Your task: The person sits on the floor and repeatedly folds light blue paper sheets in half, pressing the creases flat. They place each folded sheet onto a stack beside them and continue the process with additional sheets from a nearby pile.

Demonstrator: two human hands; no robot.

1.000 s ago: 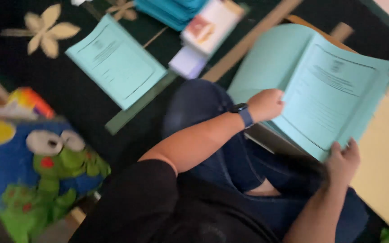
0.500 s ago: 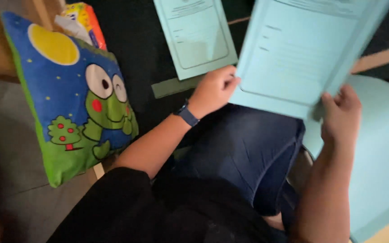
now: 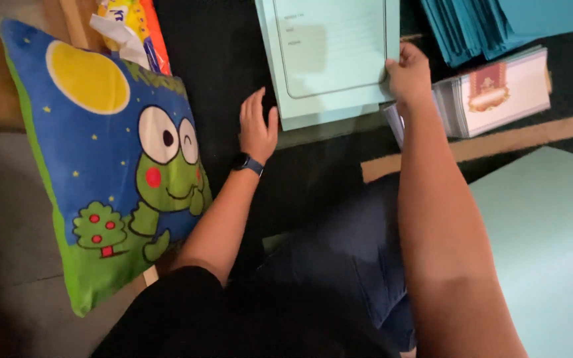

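– Folders all over that floor, from where I stand. Which one is being handled?

– From the head camera, the pale green folder point(image 3: 329, 53) at the top middle. It lies flat on the dark mat point(image 3: 220, 59), on top of another sheet of the same colour whose lower edge sticks out beneath it.

– And the hands?

– The right hand point(image 3: 409, 73) is closed on the folder's right edge, thumb and fingers pinching it. The left hand point(image 3: 258, 129), the one with the wristwatch point(image 3: 247, 162), is open with fingers spread, holding nothing. It hovers over or rests on the mat just left of the folder; I cannot tell which.

– What else is around?

– A stack of white cards point(image 3: 499, 93) sits just right of the right hand, and a pile of darker teal folders point(image 3: 472, 26) lies beyond that. A frog cushion point(image 3: 111, 159) lies well off to the left with a bright snack bag point(image 3: 134, 23) behind it. Another pale folder point(image 3: 545, 245) lies by the person's right knee.

– So what step is this?

– I'd say the folder is being laid onto its pile and is down but not let go. Squaring it would call for a small nudge along that right edge, with the open left hand free to steady the near corner.
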